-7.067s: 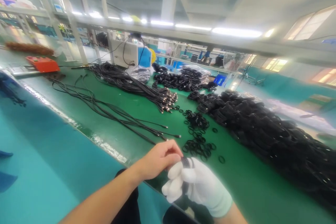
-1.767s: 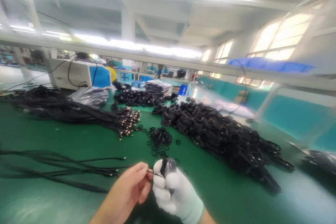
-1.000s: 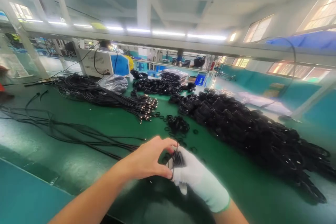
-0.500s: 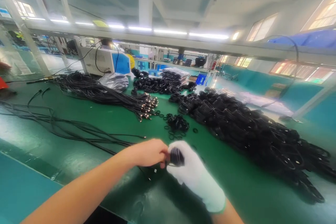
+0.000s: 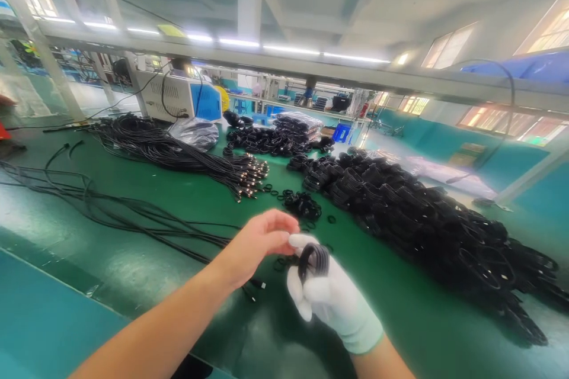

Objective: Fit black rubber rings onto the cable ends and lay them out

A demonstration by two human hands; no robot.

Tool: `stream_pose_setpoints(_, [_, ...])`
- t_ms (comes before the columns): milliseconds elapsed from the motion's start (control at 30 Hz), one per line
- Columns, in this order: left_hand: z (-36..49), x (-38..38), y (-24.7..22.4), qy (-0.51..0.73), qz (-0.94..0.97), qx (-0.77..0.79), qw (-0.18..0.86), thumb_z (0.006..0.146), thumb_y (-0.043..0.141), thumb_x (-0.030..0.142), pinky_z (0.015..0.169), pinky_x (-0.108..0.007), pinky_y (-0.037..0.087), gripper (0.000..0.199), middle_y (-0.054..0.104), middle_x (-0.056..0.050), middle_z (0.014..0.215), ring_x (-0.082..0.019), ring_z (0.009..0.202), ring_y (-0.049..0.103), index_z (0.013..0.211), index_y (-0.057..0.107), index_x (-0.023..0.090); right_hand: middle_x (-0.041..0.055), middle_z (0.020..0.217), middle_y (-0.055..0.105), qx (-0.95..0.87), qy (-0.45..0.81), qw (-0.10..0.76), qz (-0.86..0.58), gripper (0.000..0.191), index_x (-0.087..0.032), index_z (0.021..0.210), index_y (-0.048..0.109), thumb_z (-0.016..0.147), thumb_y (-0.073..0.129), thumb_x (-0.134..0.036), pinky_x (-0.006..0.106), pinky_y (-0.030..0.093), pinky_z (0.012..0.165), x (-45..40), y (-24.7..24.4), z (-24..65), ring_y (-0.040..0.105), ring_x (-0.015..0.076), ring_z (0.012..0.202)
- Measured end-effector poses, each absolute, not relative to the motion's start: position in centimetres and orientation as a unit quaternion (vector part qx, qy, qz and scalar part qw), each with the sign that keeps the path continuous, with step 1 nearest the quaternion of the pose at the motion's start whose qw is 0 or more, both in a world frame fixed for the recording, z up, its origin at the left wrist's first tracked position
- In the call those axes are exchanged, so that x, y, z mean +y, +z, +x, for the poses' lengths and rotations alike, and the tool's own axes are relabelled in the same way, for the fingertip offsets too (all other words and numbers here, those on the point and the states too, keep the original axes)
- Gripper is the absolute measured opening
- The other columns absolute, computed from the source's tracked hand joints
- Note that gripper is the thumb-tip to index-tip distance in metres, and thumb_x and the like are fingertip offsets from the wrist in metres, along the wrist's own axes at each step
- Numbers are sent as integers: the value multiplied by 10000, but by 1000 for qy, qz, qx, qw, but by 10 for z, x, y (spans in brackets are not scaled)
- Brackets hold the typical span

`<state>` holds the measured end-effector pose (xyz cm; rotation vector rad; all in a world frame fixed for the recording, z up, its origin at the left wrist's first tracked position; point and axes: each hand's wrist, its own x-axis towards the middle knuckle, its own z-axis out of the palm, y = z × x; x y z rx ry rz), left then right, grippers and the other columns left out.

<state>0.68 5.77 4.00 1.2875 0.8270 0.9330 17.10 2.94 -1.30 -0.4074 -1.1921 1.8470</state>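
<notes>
My gloved right hand point(image 5: 331, 290) is closed around a coiled black cable point(image 5: 315, 260), its loops showing between the white fingers. Just to its left, my bare left hand point(image 5: 262, 243) reaches forward past the coil, thumb and fingers brought near each other by the right fingertips; what it holds, if anything, is hidden. Beyond the hands lies a small pile of black rings point(image 5: 302, 205), with a few loose rings around it. Long black cables point(image 5: 146, 222) stretch across the left of the green table point(image 5: 178, 186), and some cable ends lie below my left wrist.
A big heap of coiled black cables point(image 5: 400, 219) covers the right side. A bundle of straight cables point(image 5: 178, 154) with metal tips lies at the back left, beside a white and blue machine point(image 5: 182, 98). More coils point(image 5: 267, 141) sit at the back centre.
My left hand has moved off the coil and forward towards the ring pile. My right hand has turned, so the coil shows more fully and sits slightly further right.
</notes>
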Motion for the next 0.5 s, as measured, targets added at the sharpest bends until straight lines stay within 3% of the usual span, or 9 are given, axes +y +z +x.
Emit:
stream_pose_setpoints(100, [5, 55, 42, 391, 672, 404, 482, 761, 539, 175, 890, -312, 440, 263, 620, -27, 1030, -173, 963, 561, 1013, 610, 203, -8, 628, 610, -467, 765, 408, -175, 591, -173, 1199, 412, 672, 669, -251, 170, 342, 379, 30, -13, 173, 490, 81, 396])
stream_pose_setpoints(200, [5, 55, 46, 316, 771, 378, 404, 723, 593, 180, 923, -283, 409, 355, 614, 2, 1095, -182, 1031, 528, 1066, 633, 264, 10, 577, 608, -447, 816, 339, -138, 488, -144, 1056, 502, 681, 682, -400, 183, 349, 358, 31, -19, 172, 487, 94, 356])
stream_pose_setpoints(333, [4, 63, 47, 297, 783, 393, 381, 755, 597, 259, 824, -273, 447, 242, 648, -8, 919, -172, 880, 572, 984, 672, 231, 58, 748, 648, -347, 839, 396, -138, 428, -167, 935, 547, 790, 536, -569, 226, 465, 448, 34, -24, 168, 613, 144, 551])
stream_pose_setpoints(400, [-1, 70, 45, 291, 780, 386, 397, 790, 572, 303, 843, -291, 445, 298, 631, -21, 996, -179, 914, 566, 1075, 635, 241, 50, 811, 642, -261, 856, 410, -175, 415, -170, 944, 561, 823, 500, -562, 222, 489, 481, 36, -24, 166, 623, 139, 627])
stream_pose_setpoints(500, [-11, 80, 39, 253, 782, 300, 484, 819, 538, 266, 894, -298, 435, 368, 579, -32, 1166, -189, 1027, 541, 1185, 570, 255, 30, 742, 627, -159, 904, 345, -195, 451, -155, 907, 583, 838, 458, -583, 181, 463, 458, 37, -25, 162, 589, 95, 543])
